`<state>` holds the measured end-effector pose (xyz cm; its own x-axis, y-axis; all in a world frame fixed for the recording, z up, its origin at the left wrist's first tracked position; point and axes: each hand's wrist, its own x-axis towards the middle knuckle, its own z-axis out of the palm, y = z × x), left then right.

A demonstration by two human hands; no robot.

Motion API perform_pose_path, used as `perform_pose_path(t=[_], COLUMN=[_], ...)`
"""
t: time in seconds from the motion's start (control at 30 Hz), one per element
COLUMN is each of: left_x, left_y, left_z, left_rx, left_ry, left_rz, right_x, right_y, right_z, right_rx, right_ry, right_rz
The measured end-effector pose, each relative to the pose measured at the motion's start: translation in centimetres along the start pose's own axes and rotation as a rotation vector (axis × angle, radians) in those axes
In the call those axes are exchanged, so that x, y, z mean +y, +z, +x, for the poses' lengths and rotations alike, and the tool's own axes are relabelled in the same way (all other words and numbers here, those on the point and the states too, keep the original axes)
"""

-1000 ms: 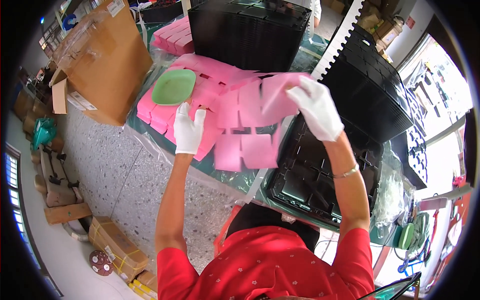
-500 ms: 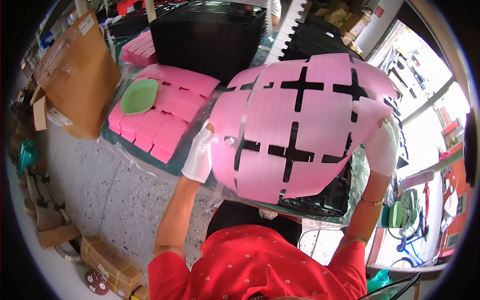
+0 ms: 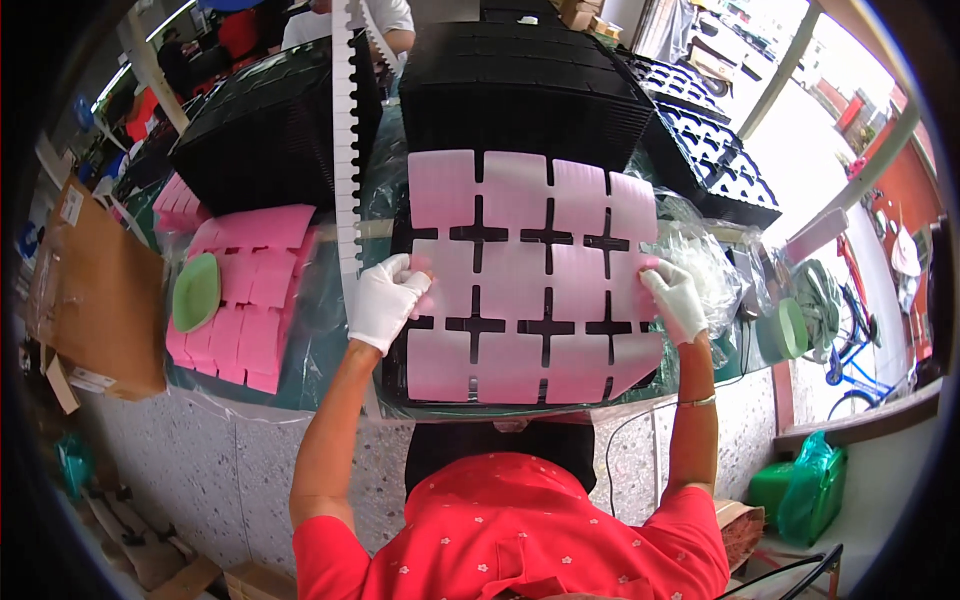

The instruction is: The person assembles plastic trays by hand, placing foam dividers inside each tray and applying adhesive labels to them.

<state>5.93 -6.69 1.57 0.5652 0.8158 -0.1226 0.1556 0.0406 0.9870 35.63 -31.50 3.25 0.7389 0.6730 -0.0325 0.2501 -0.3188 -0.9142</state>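
Observation:
A pink foam sheet (image 3: 512, 275) with rows of cross-shaped slots lies spread over a black tray (image 3: 480, 234), which shows through the slots and along the sheet's left side. At the sheet's left edge, my left hand (image 3: 386, 304), in a white glove with bare fingertips, pinches the foam between thumb and fingers. My right hand (image 3: 677, 300), gloved the same way, grips the opposite edge. Both hands are closed on the foam at about mid-height of the sheet. Further left lies a stack of pink foam sheets (image 3: 262, 275) with a pale green dish (image 3: 196, 292) on it.
Tall stacks of black trays (image 3: 520, 110) stand behind the sheet and at the back left. Between them runs a white toothed strip (image 3: 346, 150). Clear plastic (image 3: 705, 270) lies at the right, near trays with white cutouts (image 3: 710, 155). A cardboard box (image 3: 105, 290) stands left.
The foam sheet, raised and bulging before, now lies flatter over the black tray. Both hands have come with it and still hold its sides. My view has turned to the right.

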Motion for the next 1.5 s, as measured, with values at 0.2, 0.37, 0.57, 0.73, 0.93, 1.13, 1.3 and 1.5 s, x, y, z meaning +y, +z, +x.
perform_pose_path(t=[0.2, 0.37, 0.57, 0.73, 0.93, 1.13, 1.3, 1.5], left_x=[-0.4, -1.6, -1.4, -1.1, -0.6, -0.6, -0.6, -0.9], left_y=[0.1, -0.1, -0.6, -0.9, -0.9, -0.7, -0.6, -0.8], left_z=[2.5, 3.2, 3.3, 3.0, 2.7, 2.5, 2.7, 2.3], left_rx=[0.036, 0.106, 0.097, 0.062, 0.075, 0.099, 0.108, 0.158], left_ry=[0.015, 0.110, 0.097, 0.076, 0.059, 0.060, 0.057, 0.121], left_rz=[0.365, 0.505, 0.649, 0.651, 0.663, 0.696, 0.667, 0.722], right_x=[3.9, 3.1, 3.6, 3.0, 2.9, 4.2, 3.9, 3.8], right_y=[1.7, 3.2, 3.8, 3.7, 3.9, 3.7, 3.9, 4.2], right_z=[2.8, 3.2, 3.5, 3.4, 3.3, 3.4, 3.3, 3.3], right_rx=[0.163, 0.239, 0.287, 0.268, 0.308, 0.362, 0.371, 0.325], right_ry=[-0.176, -0.228, -0.271, -0.240, -0.260, -0.304, -0.306, -0.276], right_rz=[-0.345, -0.527, -0.595, -0.613, -0.559, -0.509, -0.503, -0.564])
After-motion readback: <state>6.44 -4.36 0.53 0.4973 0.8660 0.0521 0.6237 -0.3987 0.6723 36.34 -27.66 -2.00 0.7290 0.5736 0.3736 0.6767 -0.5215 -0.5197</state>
